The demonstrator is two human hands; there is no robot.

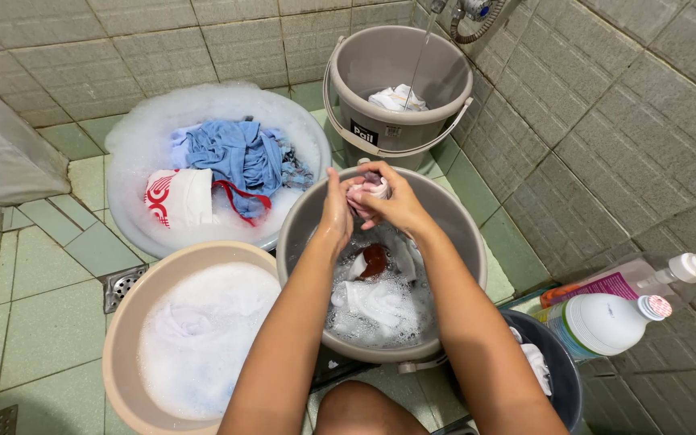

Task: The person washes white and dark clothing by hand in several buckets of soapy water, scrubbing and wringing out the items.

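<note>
Wringing a small pale cloth (368,189), both hands press together over the far rim of the grey bucket (300,234): left hand (336,211) and right hand (392,201) clench it. Bunched up, its long axis cannot be told. Soapy laundry (376,302) lies below.

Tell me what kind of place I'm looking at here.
Most likely a tiled bathroom or wash area used for hand laundry. A tap runs water into a grey bucket, sudsy basins hold clothes, there's a floor drain, and both hands wring a pale cloth.
</note>
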